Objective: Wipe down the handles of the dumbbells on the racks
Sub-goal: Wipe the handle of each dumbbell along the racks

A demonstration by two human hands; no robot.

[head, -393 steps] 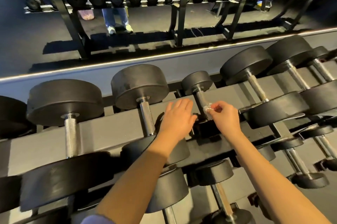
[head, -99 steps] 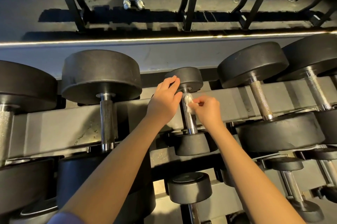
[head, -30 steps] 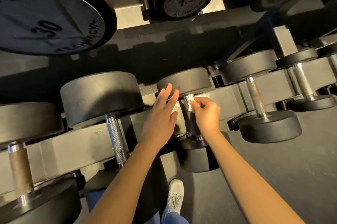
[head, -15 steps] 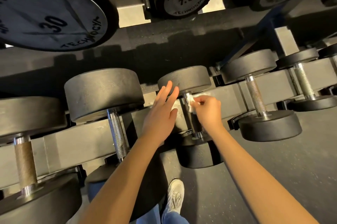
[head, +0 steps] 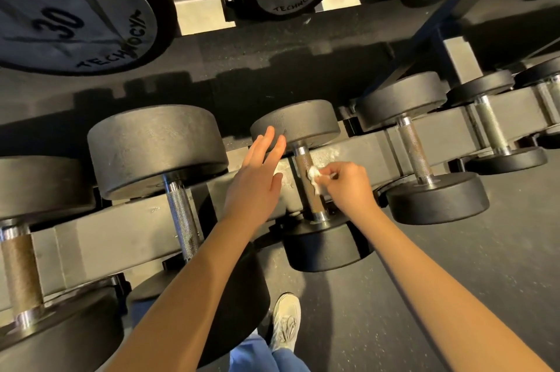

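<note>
At handle, right hand with wipe; left hand flat

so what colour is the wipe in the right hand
White: a crumpled wipe pinched by the right hand against the dumbbell handle, shown in the head view.

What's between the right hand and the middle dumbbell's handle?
A small crumpled white wipe, pinched by the right hand against the dumbbell handle. Shown in the head view.

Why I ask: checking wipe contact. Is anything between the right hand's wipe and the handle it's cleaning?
Nothing visible does. The right hand pinches the white wipe directly against the brownish handle; the left hand lies open to the handle's left, not between them.
</note>
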